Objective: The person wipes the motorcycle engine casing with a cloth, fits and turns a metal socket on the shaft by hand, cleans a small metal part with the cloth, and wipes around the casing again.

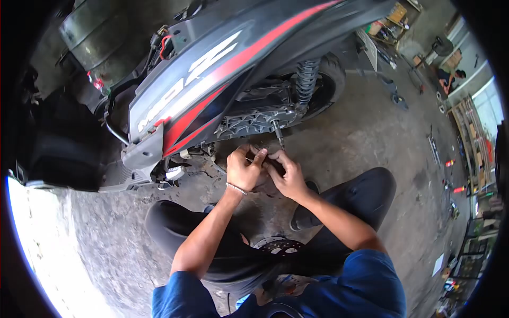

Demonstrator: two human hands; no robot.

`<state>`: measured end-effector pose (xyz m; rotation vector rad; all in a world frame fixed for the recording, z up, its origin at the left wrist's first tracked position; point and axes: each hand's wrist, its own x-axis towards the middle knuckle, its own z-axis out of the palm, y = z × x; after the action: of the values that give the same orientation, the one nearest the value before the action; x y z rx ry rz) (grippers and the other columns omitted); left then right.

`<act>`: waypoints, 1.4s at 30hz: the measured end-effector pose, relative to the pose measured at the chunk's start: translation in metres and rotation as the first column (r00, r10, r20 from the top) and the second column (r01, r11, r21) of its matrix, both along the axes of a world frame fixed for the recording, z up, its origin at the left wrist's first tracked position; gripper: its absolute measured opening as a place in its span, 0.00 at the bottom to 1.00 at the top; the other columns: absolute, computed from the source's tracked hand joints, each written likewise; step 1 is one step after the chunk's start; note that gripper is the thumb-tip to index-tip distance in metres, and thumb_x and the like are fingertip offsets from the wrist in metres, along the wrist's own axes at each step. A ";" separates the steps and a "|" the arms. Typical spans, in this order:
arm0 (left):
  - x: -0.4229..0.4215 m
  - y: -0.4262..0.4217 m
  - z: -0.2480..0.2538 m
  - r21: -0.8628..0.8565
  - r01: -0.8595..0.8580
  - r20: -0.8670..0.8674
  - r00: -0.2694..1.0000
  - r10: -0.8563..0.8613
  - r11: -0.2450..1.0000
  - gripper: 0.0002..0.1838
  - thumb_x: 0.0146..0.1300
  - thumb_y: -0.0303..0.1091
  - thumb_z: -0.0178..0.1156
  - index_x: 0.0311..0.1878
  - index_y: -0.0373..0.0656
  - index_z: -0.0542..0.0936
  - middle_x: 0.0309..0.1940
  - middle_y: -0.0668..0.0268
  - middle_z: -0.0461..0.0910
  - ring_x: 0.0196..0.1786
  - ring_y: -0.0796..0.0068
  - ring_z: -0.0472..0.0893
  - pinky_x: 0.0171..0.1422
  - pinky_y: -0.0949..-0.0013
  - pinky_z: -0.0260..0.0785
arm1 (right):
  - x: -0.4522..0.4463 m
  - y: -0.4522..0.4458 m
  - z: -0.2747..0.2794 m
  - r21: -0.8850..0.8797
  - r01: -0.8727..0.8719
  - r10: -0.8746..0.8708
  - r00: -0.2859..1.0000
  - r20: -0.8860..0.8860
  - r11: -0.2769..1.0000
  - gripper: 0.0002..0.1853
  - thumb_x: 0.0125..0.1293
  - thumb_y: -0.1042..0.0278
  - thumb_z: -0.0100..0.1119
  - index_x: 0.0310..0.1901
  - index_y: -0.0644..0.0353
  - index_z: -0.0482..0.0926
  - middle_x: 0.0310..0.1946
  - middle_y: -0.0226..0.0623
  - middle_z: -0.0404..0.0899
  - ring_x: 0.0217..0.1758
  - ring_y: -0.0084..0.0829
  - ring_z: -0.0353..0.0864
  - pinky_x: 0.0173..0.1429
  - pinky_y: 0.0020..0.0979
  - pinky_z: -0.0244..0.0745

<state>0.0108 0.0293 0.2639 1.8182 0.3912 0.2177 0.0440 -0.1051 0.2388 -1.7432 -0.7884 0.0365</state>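
The left hand (244,170) and right hand (287,174) are sitting close together, fingers bent, probably for fine control; whether they are gripping anything, I cannot tell. Just beyond, the rod (277,130) is jutting from the scooter (212,74), seemingly within easy reach. Nearer the body, a metal disc (268,245) is lying between the legs (347,199).

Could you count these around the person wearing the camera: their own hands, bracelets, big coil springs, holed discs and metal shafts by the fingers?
Hands: 2, left hand and right hand
Bracelet: 1
Coil spring: 1
Holed disc: 1
Metal shaft: 1
Total: 6
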 end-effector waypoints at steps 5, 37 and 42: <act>0.003 -0.010 -0.012 -0.349 0.018 0.180 0.982 0.048 0.937 0.05 0.55 0.25 0.57 0.26 0.35 0.75 0.19 0.67 0.74 0.21 0.80 0.70 0.27 0.80 0.63 | 0.015 -0.006 -0.001 0.048 -0.023 0.036 0.954 -0.298 0.999 0.03 0.63 0.74 0.46 0.36 0.63 0.68 0.24 0.33 0.70 0.20 0.17 0.62 0.25 0.19 0.60; 0.011 0.002 -0.007 -0.367 -0.125 -0.038 0.992 0.119 0.922 0.05 0.51 0.28 0.57 0.29 0.36 0.77 0.23 0.64 0.78 0.24 0.76 0.73 0.31 0.76 0.65 | 0.008 0.013 0.014 -0.051 0.301 -0.251 0.867 0.431 0.952 0.07 0.53 0.80 0.57 0.35 0.68 0.73 0.33 0.39 0.79 0.34 0.26 0.77 0.40 0.22 0.70; 0.012 0.008 -0.004 -0.559 -0.058 0.152 0.973 0.171 0.827 0.06 0.52 0.26 0.55 0.31 0.35 0.77 0.25 0.65 0.78 0.26 0.79 0.73 0.32 0.78 0.65 | 0.067 0.001 -0.016 0.085 0.458 -0.466 0.875 0.135 0.885 0.06 0.58 0.76 0.54 0.36 0.69 0.74 0.32 0.40 0.79 0.30 0.23 0.76 0.38 0.21 0.70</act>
<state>0.0225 0.0370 0.2598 1.1875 0.3772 0.3287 0.1109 -0.1037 0.2223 -1.8610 -0.4544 -0.4423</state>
